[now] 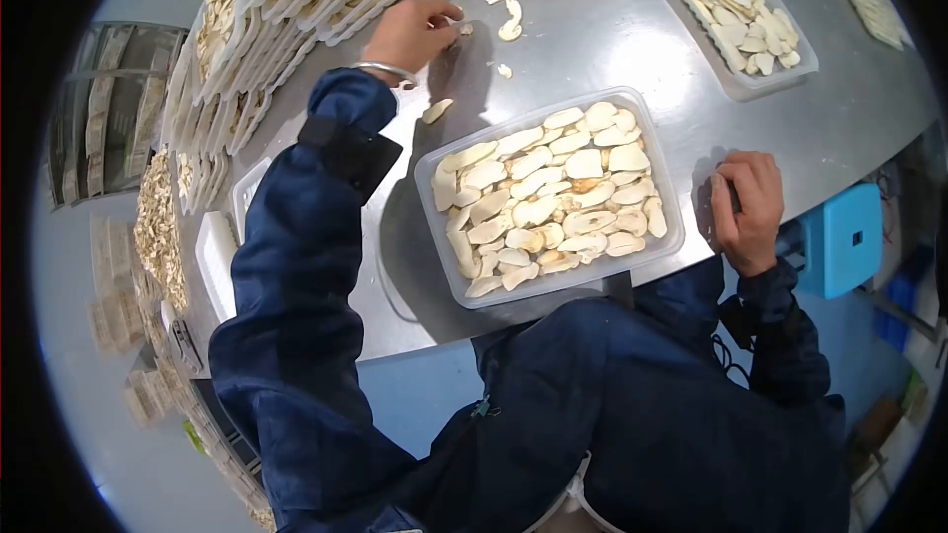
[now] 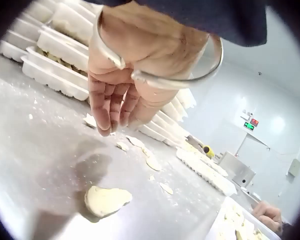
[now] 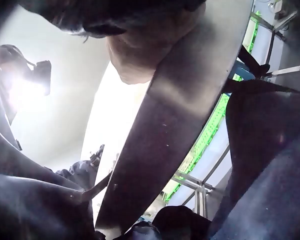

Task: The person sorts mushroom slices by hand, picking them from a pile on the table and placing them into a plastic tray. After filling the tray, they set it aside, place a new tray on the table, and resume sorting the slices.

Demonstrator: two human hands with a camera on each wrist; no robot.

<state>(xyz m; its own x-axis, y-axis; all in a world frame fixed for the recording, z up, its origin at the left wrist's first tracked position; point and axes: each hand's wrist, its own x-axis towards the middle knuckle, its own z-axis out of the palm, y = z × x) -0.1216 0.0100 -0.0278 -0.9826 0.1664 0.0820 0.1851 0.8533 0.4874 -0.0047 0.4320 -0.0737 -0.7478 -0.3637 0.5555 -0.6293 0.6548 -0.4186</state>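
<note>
Over the metal table (image 1: 592, 15), my left hand (image 1: 413, 35) reaches to the far side, fingers loosely bent and pointing down. Its fingertips are beside a small pale crumb (image 1: 466, 30); nothing shows between them in the left wrist view. Several pale, mushroom-like slices (image 1: 510, 20) lie just beyond, and a larger slice (image 2: 107, 201) lies on the wrist side of this hand. My right hand (image 1: 749, 207) rests at the table's edge, fingers loosely curled and holding nothing. Between the hands, a clear plastic tray (image 1: 427, 199) carries rows of similar slices (image 1: 538, 183).
Stacked white trays (image 1: 326, 0) of slices stand at the far left. Another filled tray (image 1: 733, 74) sits at the far right. A blue stool (image 1: 851, 237) is beside the table on the right. White empty-looking trays (image 1: 215, 255) lie by the left forearm.
</note>
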